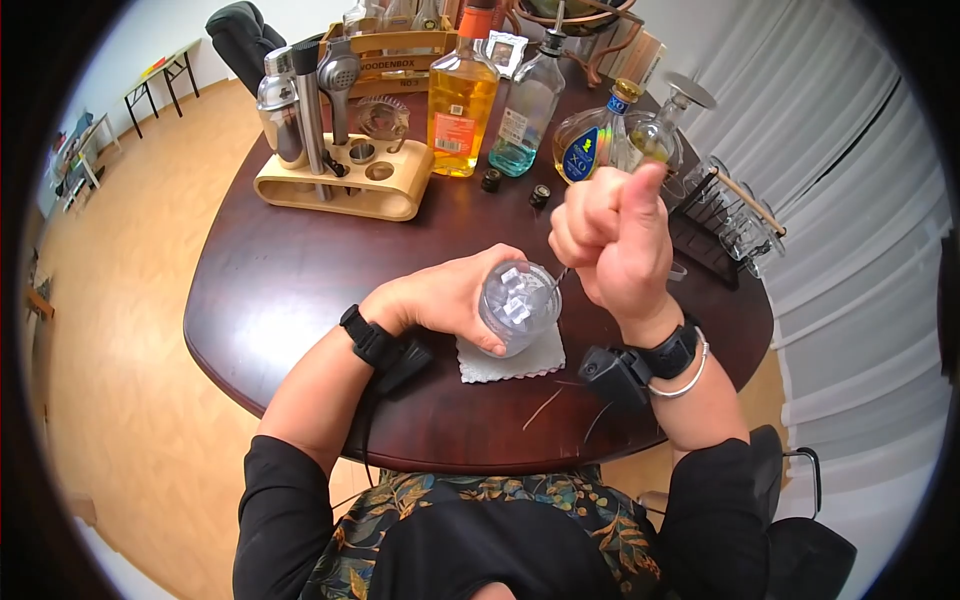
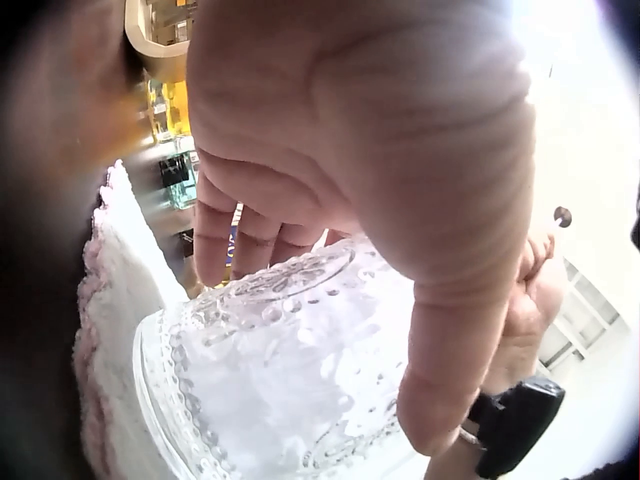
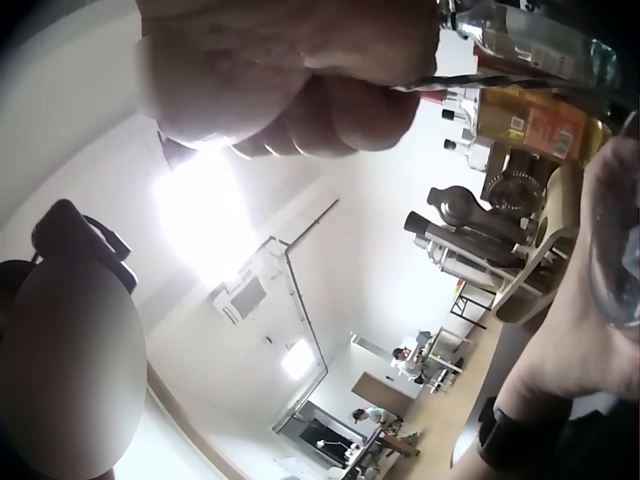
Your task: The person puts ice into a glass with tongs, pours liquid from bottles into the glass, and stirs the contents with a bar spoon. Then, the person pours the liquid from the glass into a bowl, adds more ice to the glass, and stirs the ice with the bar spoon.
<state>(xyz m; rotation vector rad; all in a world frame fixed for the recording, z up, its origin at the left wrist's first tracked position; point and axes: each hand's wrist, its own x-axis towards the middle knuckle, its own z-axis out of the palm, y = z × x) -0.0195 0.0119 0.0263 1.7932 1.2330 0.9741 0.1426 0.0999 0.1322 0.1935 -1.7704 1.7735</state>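
A clear embossed glass (image 1: 520,305) full of ice stands on a white scalloped-edged cloth (image 1: 512,366) near the front of the table. My left hand (image 1: 455,295) grips its side, thumb toward the front; the left wrist view shows the beaded pattern on the glass wall (image 2: 290,370) beside the thumb. Above and right of the glass, my right hand (image 1: 618,235) has its fingers curled round a thin twisted bar spoon (image 3: 490,83), thumb pointing up. The spoon's shaft runs down to the rim of the glass in the head view; most of it is hidden by the hand.
Behind stand a wooden bar-tool holder (image 1: 340,200), an amber bottle (image 1: 460,115), a pale blue-green bottle (image 1: 522,125) and an XO bottle (image 1: 582,150). Two dark caps, one a bottle cap (image 1: 540,195), lie before them. A glass rack (image 1: 720,225) is at right.
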